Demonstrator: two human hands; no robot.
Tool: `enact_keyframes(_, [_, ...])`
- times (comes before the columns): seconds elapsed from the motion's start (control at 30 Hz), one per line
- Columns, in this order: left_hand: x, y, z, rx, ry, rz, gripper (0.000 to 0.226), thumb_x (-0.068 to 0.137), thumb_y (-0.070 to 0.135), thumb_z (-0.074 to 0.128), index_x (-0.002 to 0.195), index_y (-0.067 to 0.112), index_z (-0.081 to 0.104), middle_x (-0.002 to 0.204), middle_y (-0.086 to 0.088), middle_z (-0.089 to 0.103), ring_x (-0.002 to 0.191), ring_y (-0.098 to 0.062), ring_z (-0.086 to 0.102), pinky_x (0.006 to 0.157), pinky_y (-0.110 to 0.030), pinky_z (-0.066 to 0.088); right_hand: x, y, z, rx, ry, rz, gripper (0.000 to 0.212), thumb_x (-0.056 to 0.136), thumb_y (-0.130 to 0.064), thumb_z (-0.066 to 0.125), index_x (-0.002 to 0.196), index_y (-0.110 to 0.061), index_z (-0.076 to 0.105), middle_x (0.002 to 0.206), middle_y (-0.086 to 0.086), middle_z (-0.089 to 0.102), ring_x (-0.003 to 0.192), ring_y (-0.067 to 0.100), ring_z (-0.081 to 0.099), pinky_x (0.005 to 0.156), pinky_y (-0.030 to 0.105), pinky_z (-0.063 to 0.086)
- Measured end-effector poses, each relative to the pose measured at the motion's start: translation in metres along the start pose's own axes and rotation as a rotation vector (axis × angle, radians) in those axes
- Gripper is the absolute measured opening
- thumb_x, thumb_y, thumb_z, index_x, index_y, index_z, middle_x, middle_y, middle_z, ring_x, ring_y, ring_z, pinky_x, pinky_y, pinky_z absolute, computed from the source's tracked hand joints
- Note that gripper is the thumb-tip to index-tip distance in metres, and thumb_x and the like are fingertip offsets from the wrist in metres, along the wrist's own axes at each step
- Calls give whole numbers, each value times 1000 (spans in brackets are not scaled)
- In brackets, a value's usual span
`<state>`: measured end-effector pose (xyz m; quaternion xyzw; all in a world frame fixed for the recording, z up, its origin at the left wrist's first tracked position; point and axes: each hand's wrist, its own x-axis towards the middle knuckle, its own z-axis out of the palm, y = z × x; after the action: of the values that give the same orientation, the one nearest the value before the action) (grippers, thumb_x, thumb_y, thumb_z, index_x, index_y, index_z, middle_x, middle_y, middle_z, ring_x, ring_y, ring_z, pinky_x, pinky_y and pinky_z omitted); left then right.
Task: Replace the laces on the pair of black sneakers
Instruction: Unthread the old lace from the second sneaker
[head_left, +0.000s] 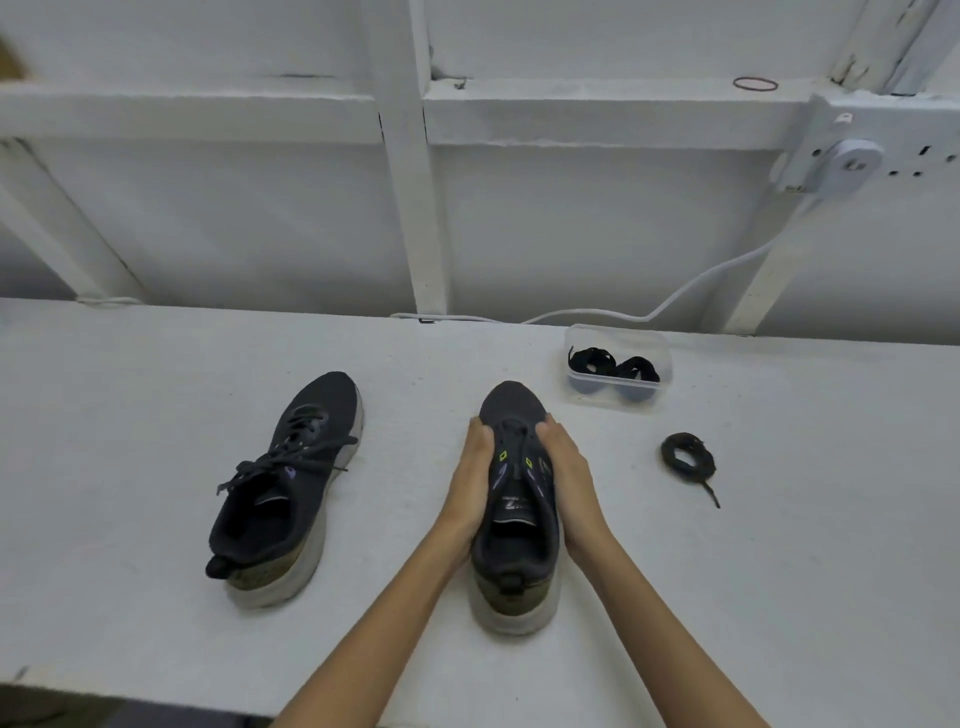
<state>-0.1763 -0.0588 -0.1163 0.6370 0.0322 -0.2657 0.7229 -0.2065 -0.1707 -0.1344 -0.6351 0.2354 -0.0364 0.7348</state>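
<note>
- A white table (156, 519) spans the foreground.
- Behind it stands a white wall (571, 218), braced by a post (415, 208) and a rail (182, 111).
- A white cable (675, 301) hangs from a plug (852, 161) at right.

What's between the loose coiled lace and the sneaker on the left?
The second sneaker, with the left hand and right hand holding its sides; the head view shows it.
</note>
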Motion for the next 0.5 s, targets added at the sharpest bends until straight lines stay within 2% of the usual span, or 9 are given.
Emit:
enact_keyframes(0.13, [7, -6, -2, 18, -35, -33, 64, 92, 65, 44, 139, 22, 51, 134, -3, 60, 122, -20, 59, 106, -40, 45, 10, 14, -4, 22, 47, 21, 73, 74, -81, 58, 135, -43, 53, 146, -10, 51, 139, 14, 43, 116, 50, 32])
enact_keyframes(0.27, [49, -54, -19, 20, -71, -9, 83, 79, 81, 50, 146, 34, 40, 151, 3, 42, 137, -16, 43, 115, -45, 33, -7, -17, 2, 23, 56, 51, 57, 83, -63, 58, 126, -26, 64, 125, 0, 68, 116, 20, 64, 104, 46, 46])
enact_keyframes(0.33, [35, -35, -16, 82, -60, -3, 79, 81, 80, 47, 144, 31, 44, 146, 5, 49, 133, -14, 47, 114, -42, 35, -12, -30, 3, -3, 36, 33, 46, 91, -52, 52, 123, -22, 66, 120, 1, 70, 108, 16, 67, 96, 37, 51])
enact_keyframes(0.4, [2, 10, -9, 131, -58, 38, 65, 93, 67, 38, 143, 26, 45, 145, 7, 50, 132, -8, 47, 113, -29, 33, -13, -39, 2, -11, -8, 33, 40, 99, -43, 46, 122, -17, 66, 118, 2, 71, 98, 8, 70, 79, 18, 53])
enact_keyframes(0.47, [-13, 32, -15, 152, 0, 92, 56, 102, 51, 33, 151, 24, 31, 154, 14, 32, 141, -3, 31, 112, -18, 21, -13, -53, 5, 12, -18, 49, 41, 100, -41, 45, 129, -17, 60, 127, -6, 64, 94, -1, 66, 67, 6, 47])
enact_keyframes(0.5, [-17, 42, -21, 163, 38, 126, 56, 102, 47, 32, 153, 25, 26, 157, 15, 25, 143, -1, 24, 113, -18, 17, -14, -61, 8, 27, -14, 44, 44, 99, -43, 48, 137, -21, 54, 133, -11, 56, 100, -4, 61, 73, 6, 45])
